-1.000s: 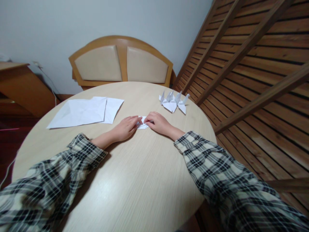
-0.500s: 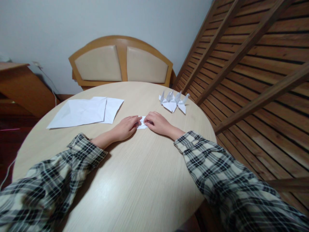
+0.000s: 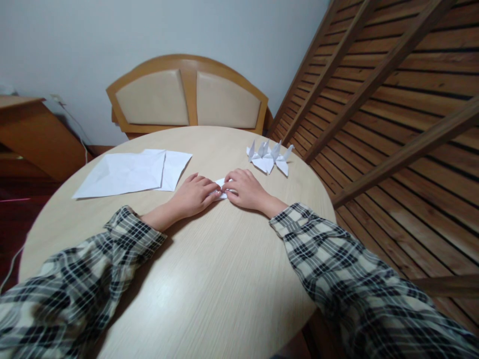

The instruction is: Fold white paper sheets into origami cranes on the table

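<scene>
A small folded piece of white paper (image 3: 220, 182) lies on the table between my hands, mostly hidden under the fingers. My left hand (image 3: 196, 195) is bent over its left side, thumb and fingertips pressed on it. From the right, my right hand (image 3: 245, 188) has its thumb and fingers closed on the same paper. The fingertips of both hands nearly meet at its middle. Beyond my right hand stand several white origami cranes (image 3: 270, 157) in a close group.
Flat white paper sheets (image 3: 123, 172) overlap on the left of the round wooden table (image 3: 194, 289). Behind the table is a wooden headboard (image 3: 192, 89) with pale padded panels. A slatted wooden screen (image 3: 392, 124) slants along the right side.
My fingers have shifted on the folded paper. The left hand's fingers have spread and lifted slightly, and both thumbs are closer together. The sheets and cranes have stayed put.
</scene>
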`<action>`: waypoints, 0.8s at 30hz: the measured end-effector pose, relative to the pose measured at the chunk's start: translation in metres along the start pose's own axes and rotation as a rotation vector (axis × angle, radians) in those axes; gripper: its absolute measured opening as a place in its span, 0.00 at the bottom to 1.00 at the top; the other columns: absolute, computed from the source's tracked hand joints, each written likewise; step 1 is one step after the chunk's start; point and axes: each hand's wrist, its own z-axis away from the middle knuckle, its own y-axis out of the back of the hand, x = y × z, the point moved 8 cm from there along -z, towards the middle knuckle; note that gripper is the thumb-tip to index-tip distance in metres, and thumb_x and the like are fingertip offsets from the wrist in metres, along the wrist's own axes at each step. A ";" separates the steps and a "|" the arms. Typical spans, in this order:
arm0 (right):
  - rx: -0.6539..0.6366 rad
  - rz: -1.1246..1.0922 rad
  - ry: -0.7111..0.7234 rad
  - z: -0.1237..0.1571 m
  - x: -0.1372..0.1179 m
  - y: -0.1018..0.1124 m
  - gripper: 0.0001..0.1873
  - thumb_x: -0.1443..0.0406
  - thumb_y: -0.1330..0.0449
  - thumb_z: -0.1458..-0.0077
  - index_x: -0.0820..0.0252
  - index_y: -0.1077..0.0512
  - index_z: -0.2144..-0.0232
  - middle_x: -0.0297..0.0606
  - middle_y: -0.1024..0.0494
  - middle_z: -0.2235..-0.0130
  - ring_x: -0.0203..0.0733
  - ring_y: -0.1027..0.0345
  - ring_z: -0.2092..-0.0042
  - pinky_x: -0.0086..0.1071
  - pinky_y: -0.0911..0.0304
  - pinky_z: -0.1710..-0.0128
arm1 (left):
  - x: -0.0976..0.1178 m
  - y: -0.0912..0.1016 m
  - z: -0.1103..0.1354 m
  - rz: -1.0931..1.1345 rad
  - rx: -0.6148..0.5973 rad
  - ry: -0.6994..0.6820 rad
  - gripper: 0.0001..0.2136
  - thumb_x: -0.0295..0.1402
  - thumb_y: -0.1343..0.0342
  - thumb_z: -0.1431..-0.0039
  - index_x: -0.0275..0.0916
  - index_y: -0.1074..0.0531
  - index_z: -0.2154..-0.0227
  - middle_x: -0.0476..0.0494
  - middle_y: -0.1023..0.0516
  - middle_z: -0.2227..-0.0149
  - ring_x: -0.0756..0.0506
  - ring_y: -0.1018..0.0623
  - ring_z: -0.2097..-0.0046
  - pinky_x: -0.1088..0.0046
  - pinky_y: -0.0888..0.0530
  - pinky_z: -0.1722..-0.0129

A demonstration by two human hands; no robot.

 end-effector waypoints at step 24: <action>-0.109 -0.073 -0.160 0.000 0.017 -0.011 0.19 0.65 0.52 0.35 0.57 0.24 0.51 0.43 0.27 0.47 0.49 0.40 0.45 0.44 0.49 0.46 | 0.007 0.010 0.003 0.125 0.075 -0.078 0.10 0.34 0.50 0.36 0.38 0.25 0.62 0.39 0.24 0.67 0.41 0.26 0.62 0.62 0.28 0.59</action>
